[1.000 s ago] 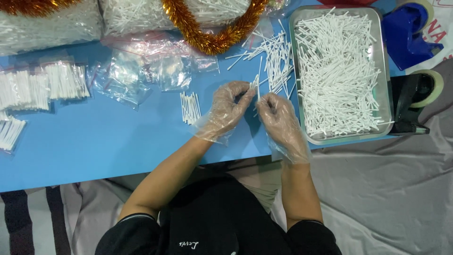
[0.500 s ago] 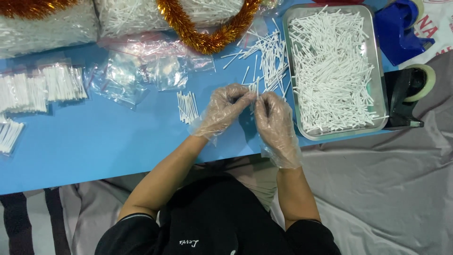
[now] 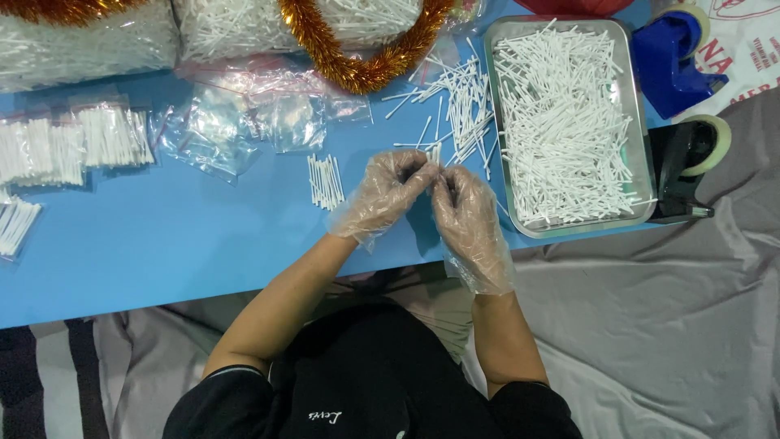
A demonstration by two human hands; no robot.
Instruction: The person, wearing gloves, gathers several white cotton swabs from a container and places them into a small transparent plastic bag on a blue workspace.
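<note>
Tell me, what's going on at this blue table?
A person in thin clear gloves holds a small bunch of white sticks between the left hand and right hand, fingertips together over the blue table. To the right sits a metal tray heaped with the same sticks; loose ones lie beside it. A small counted pile lies left of the hands, with empty clear bags and filled bags further left.

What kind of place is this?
Probably a small packing table, maybe at home. A metal tray is heaped with white sticks, filled little bags lie on the blue table, and gloved hands bunch a few sticks.
</note>
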